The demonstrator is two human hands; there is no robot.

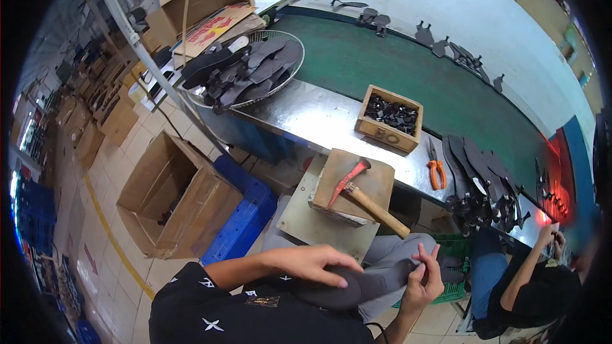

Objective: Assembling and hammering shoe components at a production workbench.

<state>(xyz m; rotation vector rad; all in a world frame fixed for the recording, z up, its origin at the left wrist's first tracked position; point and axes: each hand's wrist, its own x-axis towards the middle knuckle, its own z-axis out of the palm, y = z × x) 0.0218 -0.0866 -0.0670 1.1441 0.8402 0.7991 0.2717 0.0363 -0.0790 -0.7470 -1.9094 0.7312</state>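
Above my lap I hold a dark grey sandal [344, 288], its wide sole on the left and a narrower strap-like part running right. My left hand [312, 264] lies over the sole, thumb and fingers closed on its edge. At the narrow end my right hand [426, 281] pinches with the thumb, the other fingers raised; the exact grip is partly hidden. Just beyond my hands, a hammer [370, 207] with a red head and wooden handle rests on a worn block [376, 169].
A steel-edged bench with a green belt [331, 51] carries a wooden box [390, 118] of small black parts, orange-handled pliers [436, 169], sandal pieces [475, 165] and a heaped wire basket [299, 57]. An open carton [185, 210] stands left; another person [542, 280] works at right.
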